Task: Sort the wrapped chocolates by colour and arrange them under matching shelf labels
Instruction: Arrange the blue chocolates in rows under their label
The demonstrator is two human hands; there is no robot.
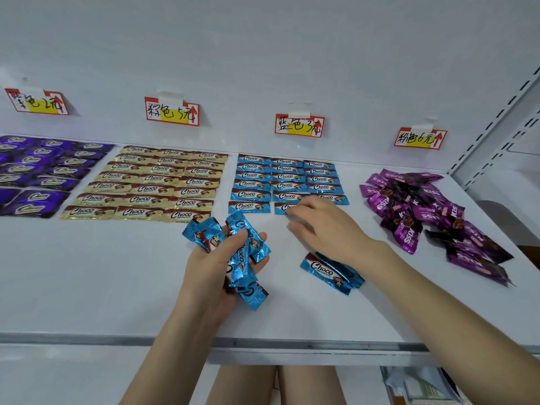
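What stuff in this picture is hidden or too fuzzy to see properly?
- Head view: the purple chocolates run off the left edge, so their count is unknown.
- The right hand covers part of the front blue row; its blurred fingertips hide whether it pinches anything.
- The left hand bunches blue chocolates; overlap hides how many.
- The leftmost label: first character is blurred.

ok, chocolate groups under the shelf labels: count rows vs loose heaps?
Laid in rows: 3 (purple foil-wrapped chocolates, gold foil-wrapped chocolates, blue foil-wrapped chocolates)
Loose heap: 1 (magenta foil-wrapped chocolates)
Total: 4
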